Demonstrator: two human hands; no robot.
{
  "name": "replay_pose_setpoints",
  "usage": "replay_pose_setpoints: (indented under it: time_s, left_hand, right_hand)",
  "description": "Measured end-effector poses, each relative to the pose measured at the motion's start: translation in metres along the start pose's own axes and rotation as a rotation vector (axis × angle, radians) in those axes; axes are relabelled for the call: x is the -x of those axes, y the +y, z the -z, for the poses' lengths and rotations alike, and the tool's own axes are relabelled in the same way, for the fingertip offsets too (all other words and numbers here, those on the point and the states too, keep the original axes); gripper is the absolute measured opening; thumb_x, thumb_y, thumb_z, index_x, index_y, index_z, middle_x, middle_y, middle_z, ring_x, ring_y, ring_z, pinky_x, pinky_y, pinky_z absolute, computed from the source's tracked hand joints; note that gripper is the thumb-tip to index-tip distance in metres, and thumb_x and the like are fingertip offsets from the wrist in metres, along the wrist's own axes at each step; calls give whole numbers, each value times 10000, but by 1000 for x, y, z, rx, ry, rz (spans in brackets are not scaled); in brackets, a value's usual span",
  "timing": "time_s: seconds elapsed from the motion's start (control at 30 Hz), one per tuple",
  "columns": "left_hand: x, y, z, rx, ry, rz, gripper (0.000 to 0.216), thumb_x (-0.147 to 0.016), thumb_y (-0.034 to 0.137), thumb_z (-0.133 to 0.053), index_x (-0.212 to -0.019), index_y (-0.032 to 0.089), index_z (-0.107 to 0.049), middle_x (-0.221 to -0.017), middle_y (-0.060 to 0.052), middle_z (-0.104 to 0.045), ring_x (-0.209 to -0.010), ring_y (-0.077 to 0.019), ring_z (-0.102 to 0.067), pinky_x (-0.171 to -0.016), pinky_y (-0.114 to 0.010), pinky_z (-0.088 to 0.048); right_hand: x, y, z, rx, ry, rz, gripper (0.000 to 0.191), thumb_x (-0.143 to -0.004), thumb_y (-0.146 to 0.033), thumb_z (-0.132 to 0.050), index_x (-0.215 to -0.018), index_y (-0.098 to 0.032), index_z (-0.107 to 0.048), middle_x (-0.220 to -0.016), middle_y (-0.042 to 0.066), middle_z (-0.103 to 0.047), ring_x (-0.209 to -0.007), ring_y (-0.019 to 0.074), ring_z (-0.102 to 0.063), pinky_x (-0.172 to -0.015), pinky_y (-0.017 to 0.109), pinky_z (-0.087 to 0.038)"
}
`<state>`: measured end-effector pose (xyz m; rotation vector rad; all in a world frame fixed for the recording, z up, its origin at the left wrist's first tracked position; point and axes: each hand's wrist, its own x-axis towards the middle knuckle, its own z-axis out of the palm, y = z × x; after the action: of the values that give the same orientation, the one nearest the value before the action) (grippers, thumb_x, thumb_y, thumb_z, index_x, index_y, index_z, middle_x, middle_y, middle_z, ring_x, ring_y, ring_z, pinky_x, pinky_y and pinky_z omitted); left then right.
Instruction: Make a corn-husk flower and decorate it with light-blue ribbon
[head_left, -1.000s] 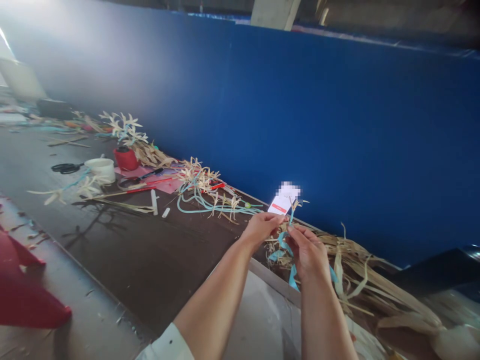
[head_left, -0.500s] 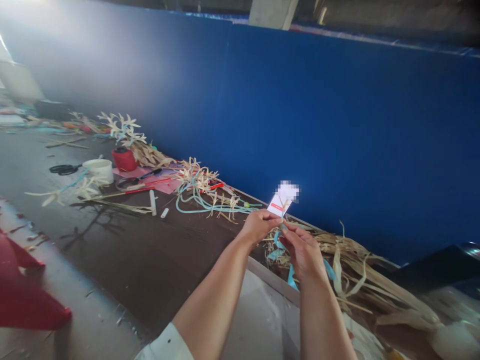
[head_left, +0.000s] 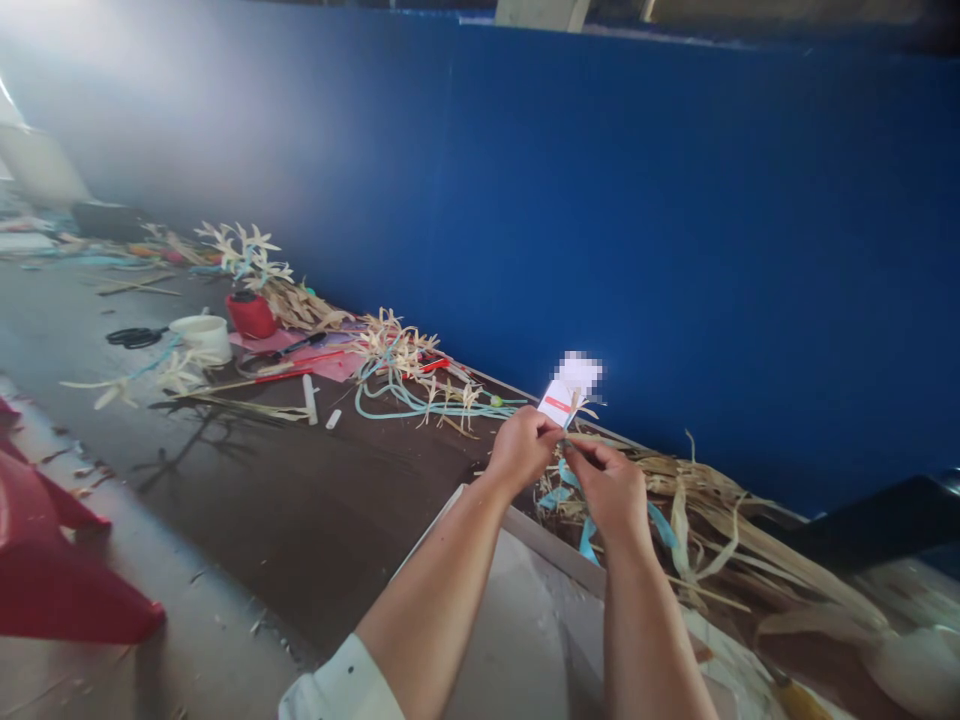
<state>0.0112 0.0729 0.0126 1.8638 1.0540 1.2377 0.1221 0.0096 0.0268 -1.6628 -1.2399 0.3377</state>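
Observation:
My left hand and my right hand meet fingertip to fingertip, both pinched closed. Pale petals of a small dried-husk flower rise just above the left fingers; its stem runs down between the fingertips and is mostly hidden by them. Directly behind stands a bright white card or screen with a red band, partly blurred out. Below the hands lie curled light-blue strips among husk scraps. To the left, finished-looking husk flowers rest beside looped pale-blue cords.
A dark tabletop runs along a blue partition. On it are a red thread spool, a white cup, black scissors and a white stick. Dried husks pile at right. A red stool stands lower left.
My hands stay together, with the right fingertips drawn in closer beneath the left ones. The flower's petals now show more clearly. The view has tilted slightly.

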Motion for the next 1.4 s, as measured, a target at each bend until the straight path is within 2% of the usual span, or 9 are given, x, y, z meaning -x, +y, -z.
replay_pose_setpoints:
  time_s: [0.3,0.73,0.97,1.1,1.4]
  left_hand:
    - [-1,-3,-1,-40,-35,42,229,-756,336,-539,-721,148,-663,-806,-42,-633,-750,-145,-565,-687,-248,-415]
    - [-2,0,5,17,-101,120,234,-739,354,-549,-739,150,-664,-776,-41,-656,-697,-141,-565,-638,-237,-402]
    - [0,3,7,31,-120,109,237,-733,354,-549,-729,146,-663,-754,-35,-653,-689,-144,-571,-624,-238,-403]
    - [1,5,7,26,-137,116,246,-737,362,-541,-731,147,-662,-786,-40,-658,-696,-142,-570,-629,-237,-404]
    - [0,6,8,38,-135,136,225,-736,346,-555,-761,150,-663,-826,-53,-652,-723,-145,-569,-642,-245,-412]
  right_hand:
    - [-1,4,-1,66,-11,25,305,-662,-416,-604,-851,-199,-707,-800,44,-688,-739,213,-605,-689,306,-430]
    - [-4,12,-1,6,-58,-48,326,-681,-436,-606,-888,-202,-698,-740,23,-679,-697,203,-610,-671,322,-439]
    - [-3,12,-1,-51,-70,-112,346,-664,-433,-610,-902,-200,-703,-779,32,-687,-773,225,-621,-717,334,-443]
    - [-3,10,1,6,-95,-100,372,-657,-464,-612,-897,-196,-708,-764,29,-685,-760,224,-613,-701,315,-429]
    - [0,2,-1,67,-25,-36,381,-648,-501,-626,-845,-187,-713,-711,27,-669,-665,198,-574,-616,281,-398]
